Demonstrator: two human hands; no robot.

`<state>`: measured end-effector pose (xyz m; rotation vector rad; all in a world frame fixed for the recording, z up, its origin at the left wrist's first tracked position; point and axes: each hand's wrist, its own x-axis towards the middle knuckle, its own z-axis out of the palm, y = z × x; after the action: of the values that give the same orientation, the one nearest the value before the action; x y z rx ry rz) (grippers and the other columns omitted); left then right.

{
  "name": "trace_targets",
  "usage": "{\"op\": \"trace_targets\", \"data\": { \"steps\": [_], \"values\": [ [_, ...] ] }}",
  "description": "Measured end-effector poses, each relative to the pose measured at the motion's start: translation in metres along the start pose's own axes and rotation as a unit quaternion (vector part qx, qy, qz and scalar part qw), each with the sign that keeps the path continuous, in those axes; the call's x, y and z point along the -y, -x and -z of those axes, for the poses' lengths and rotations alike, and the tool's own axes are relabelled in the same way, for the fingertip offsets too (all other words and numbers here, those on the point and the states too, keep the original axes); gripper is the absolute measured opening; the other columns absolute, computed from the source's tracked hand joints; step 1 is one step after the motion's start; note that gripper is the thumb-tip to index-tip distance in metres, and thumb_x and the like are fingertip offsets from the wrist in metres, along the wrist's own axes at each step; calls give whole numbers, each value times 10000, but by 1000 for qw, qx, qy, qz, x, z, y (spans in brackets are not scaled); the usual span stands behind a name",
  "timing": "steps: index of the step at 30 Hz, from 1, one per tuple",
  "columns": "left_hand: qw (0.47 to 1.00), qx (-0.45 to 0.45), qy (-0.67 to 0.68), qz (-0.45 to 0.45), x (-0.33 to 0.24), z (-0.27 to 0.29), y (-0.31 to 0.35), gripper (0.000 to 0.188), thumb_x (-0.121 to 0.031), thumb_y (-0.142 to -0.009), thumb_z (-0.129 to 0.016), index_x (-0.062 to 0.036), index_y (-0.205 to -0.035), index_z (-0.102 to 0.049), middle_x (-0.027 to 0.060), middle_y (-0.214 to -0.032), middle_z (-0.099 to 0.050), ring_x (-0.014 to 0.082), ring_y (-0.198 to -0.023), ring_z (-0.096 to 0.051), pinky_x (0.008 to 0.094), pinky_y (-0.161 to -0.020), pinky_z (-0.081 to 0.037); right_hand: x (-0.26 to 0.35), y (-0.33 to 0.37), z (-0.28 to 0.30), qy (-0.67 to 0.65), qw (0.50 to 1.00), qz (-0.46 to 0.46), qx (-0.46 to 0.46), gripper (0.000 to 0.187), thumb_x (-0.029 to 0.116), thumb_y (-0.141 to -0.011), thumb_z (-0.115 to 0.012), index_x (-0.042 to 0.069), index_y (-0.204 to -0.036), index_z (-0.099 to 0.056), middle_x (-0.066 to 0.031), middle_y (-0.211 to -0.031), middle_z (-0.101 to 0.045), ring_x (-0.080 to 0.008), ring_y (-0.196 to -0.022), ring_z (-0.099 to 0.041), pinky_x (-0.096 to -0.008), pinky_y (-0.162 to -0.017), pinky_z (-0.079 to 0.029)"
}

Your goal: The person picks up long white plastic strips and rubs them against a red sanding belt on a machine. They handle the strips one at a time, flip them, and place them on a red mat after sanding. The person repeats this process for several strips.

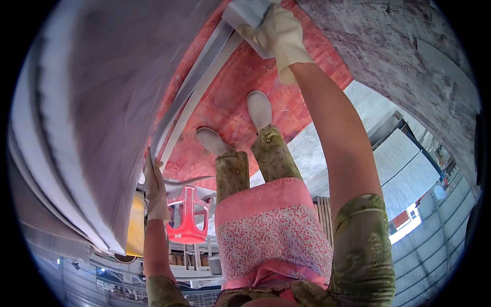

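Up at the far end, my right hand (283, 33), in a cream rubber glove, is closed round a pale grey rectangular block (247, 13). A long, flat grey strip (197, 77) runs from just below this block down toward my left side. Near its lower end my left hand (155, 189), also gloved, has its fingers closed on the strip. Beside the strip lies a narrow white band (207, 77), along the edge of the red-stained surface under my feet. What the block is made of I cannot make out.
A large grey panel (107, 102) rises close on my left, and a mottled grey wall (404, 46) on the right. Behind me stand a red plastic stool (188, 233) and a yellow object (136, 225). My shoes (260, 108) rest on the red-stained floor (230, 102).
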<state>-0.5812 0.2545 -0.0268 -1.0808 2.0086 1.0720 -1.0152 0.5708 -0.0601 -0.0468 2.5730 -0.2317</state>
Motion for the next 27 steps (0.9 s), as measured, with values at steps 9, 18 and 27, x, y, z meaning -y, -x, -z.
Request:
{"op": "trace_targets", "data": {
  "steps": [9, 18, 27],
  "values": [
    [993, -71, -89, 42, -24, -35, -27, 533, -211, -1099, -355, -29, -1594, -286, 220, -1601, -372, 342, -1438, -435, 421, -1180, -353, -31, 3, 1, -14, 998, -27, 56, 877, 579, -691, -834, -61, -1241, -597, -235, -1149, -708, -365, -1063, -705, -430, -904, -576],
    [938, 120, -266, 186, -9, -50, -81, 618, -471, -1010, -402, 64, -1045, -710, 283, -1058, -713, 451, -1016, -681, 516, -877, -531, -131, 98, -23, -89, 981, -109, 130, 945, 539, -636, -864, -22, -1333, -561, -242, -1195, -698, -378, -1077, -706, -443, -936, -570],
    [867, -43, -258, -425, -309, -197, -185, 493, -143, -986, -571, -178, -1459, -438, 220, -1345, -565, 457, -1050, -637, 543, -860, -551, -172, 179, -34, -127, 954, -228, 146, 905, 534, -645, -886, -53, -1256, -567, -253, -1115, -707, -400, -1007, -721, -459, -887, -588]
  ]
}}
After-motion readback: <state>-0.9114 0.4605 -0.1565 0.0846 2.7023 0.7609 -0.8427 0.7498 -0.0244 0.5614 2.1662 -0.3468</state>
